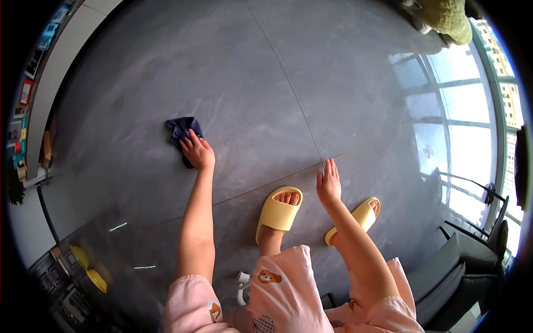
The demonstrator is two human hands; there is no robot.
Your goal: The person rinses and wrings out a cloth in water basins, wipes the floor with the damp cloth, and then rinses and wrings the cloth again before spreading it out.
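My left hand (197, 151) rests on a crumpled dark blue cloth (182, 129) on the grey floor. Its fingers press onto the cloth's right side, and part of the cloth is hidden under them. To the right, my right hand (329, 183) is held out with straight fingers and nothing in it. It appears above the floor between two yellow slippers; whether the fingertips touch the floor I cannot tell. My feet are in the left slipper (280, 213) and the right slipper (363, 217).
Shelves (28, 94) with small items run along the left edge. A dark grey sofa (452, 266) stands at lower right, beside tall windows (502, 111). Something fuzzy and yellow-green (447, 19) sits at top right. A yellow object (89, 269) lies at lower left.
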